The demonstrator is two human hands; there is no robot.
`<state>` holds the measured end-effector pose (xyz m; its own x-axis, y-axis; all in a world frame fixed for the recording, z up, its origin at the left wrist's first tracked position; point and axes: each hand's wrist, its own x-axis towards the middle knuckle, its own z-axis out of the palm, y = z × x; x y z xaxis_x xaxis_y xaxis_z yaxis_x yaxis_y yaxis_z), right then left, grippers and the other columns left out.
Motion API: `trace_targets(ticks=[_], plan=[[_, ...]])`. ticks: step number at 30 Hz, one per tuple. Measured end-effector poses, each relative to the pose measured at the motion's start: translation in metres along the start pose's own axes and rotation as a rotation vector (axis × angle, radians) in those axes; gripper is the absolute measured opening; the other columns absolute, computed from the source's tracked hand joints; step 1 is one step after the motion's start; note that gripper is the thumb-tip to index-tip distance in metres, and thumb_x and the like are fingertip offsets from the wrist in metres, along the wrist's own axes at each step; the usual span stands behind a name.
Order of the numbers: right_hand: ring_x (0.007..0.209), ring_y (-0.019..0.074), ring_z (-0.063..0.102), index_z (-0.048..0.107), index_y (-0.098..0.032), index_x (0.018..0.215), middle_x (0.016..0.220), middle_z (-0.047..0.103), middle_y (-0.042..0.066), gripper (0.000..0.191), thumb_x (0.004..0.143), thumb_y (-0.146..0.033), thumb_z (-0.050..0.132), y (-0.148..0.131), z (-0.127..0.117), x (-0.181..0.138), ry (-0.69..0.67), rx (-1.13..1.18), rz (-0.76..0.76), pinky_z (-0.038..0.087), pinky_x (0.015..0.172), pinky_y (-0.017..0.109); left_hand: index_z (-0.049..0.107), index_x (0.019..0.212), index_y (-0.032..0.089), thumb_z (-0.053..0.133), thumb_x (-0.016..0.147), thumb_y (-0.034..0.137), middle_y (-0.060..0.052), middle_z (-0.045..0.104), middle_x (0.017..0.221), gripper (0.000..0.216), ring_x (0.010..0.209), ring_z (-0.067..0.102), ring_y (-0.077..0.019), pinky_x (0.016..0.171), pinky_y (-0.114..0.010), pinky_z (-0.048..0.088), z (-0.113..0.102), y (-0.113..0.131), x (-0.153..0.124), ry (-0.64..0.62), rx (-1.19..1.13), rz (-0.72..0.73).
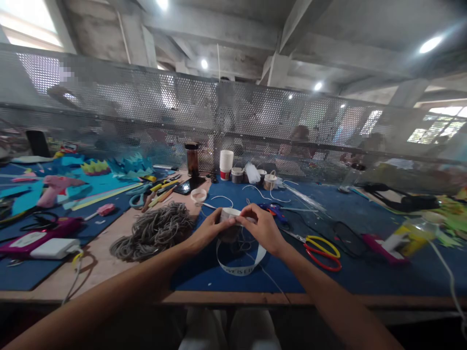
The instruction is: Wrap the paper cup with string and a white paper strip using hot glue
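Observation:
My left hand (pixel 210 227) is wrapped round a small cup (pixel 229 233) with a white rim and a grey side. My right hand (pixel 263 226) pinches at the cup's near right rim, where thumb and fingertips meet; what lies between them is too small to make out clearly. Below both hands a white printed ribbon (pixel 240 270) loops down over the blue mat (pixel 199 282). To the left of my left hand lies a heap of grey cord (pixel 156 232). Scissors with yellow and red handles (pixel 323 252) rest to the right of my right arm.
Behind stand a stack of paper cups (pixel 226 163), several cord-wrapped cups and a brown bottle (pixel 191 160). A blue glue gun (pixel 276 211) lies beyond my right hand. Leftward are a phone (pixel 189 184), a pink glue gun (pixel 56 188) and coloured paper. A perforated metal screen (pixel 262 112) closes the back.

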<state>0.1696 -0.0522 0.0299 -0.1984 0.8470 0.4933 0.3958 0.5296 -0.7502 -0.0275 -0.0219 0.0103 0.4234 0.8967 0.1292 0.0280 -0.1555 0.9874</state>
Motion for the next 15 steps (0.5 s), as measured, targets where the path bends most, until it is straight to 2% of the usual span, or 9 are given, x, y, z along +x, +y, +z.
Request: trace_targets(ticks=[10,15], plan=[[0.082,0.0174,0.065,0.065,-0.023,0.099,0.090,0.069,0.001,0.020,0.090,-0.040,0.066,0.0008,-0.0036,0.0000,0.026,-0.021,0.010,0.049,0.074,0.028,0.064,0.110,0.019,0.072,0.082,0.048,-0.004,0.068,0.099,0.041,0.091,0.063,-0.0221,0.075,-0.030,0.048,-0.0032,-0.0045,-0.0020,-0.070,-0.231,-0.057],[0.083,0.0183,0.065,0.068,-0.022,0.094,0.090,0.070,0.003,0.017,0.091,-0.039,0.064,-0.0026,-0.0049,-0.0009,0.014,-0.013,-0.008,0.049,0.076,0.028,0.065,0.112,0.019,0.071,0.083,0.047,-0.007,0.069,0.103,0.040,0.092,0.065,-0.0238,0.078,-0.033,0.050,-0.0020,0.0010,-0.0046,-0.138,-0.339,-0.086]])
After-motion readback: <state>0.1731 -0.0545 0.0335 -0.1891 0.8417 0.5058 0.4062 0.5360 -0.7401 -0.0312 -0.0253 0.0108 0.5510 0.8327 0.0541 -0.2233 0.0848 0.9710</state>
